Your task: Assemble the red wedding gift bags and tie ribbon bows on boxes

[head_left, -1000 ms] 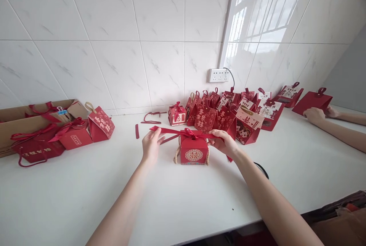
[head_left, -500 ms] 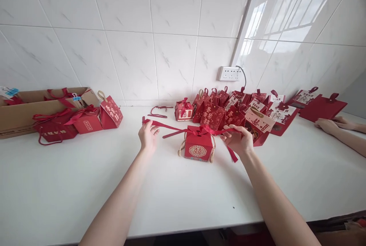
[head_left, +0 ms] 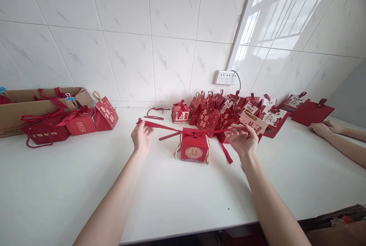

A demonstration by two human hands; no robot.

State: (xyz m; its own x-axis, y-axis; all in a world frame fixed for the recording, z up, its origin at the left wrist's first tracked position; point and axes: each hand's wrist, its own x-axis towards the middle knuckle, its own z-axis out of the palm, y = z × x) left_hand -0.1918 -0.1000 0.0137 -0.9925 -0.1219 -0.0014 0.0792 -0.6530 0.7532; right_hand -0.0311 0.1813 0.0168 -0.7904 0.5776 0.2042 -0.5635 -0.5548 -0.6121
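Two-handed, holding a flat red satin ribbon [head_left: 160,125] stretched left and right across the top of a small red cardboard box [head_left: 194,150] with a round gold emblem and twisted beige rope handles [head_left: 208,151]. With the left hand [head_left: 141,137], pinching the left end; with the right hand [head_left: 243,139], gripping the right stretch. As for the box: upright near the centre of a smooth white tabletop [head_left: 171,200], between both hands. Backed on the far side by a cluster of red patterned paper gift boxes [head_left: 209,118]; flanked at far left by an open brown cardboard carton [head_left: 14,114]. Joined at far right by a co-worker's hands [head_left: 319,128], at a plain red paper bag [head_left: 311,112].
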